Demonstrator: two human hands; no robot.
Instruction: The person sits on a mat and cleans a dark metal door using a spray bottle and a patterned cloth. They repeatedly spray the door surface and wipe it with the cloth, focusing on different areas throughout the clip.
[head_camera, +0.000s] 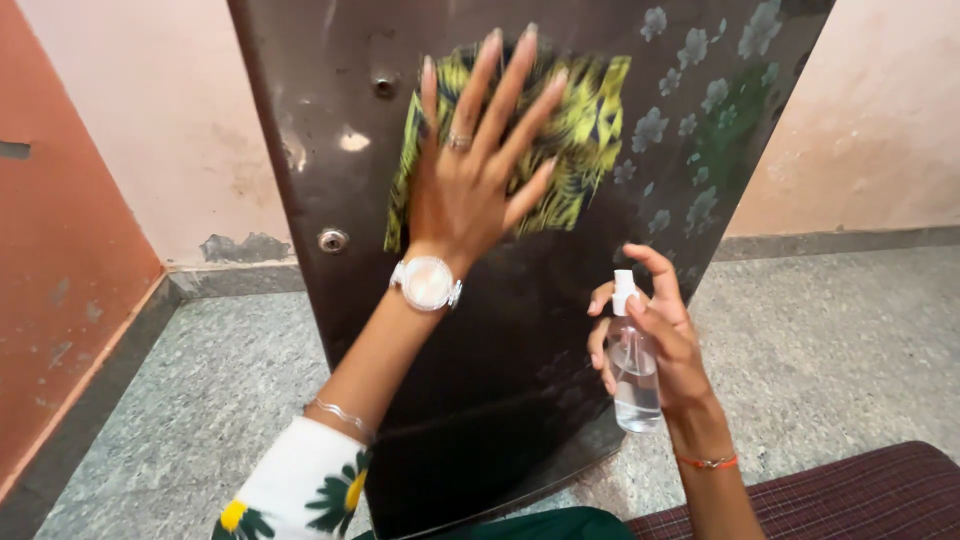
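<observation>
Dark glossy metal panel (480, 380) with a flower print stands on the grey stone floor (820, 340). Yellow-green patterned cloth (585, 130) sits flat against it, left hand (470, 190) pressing it, fingers spread wide. Right hand (655, 340) is wrapped around a small clear spray bottle (633, 370), forefinger on top.

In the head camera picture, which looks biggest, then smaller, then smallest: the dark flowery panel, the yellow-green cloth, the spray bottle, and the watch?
Largest to smallest, as they look:
1. dark flowery panel
2. yellow-green cloth, pressed flat under the left hand
3. clear spray bottle, in the right hand
4. watch
The bottle sits nearer the camera, so it may look bigger than it is.
</observation>
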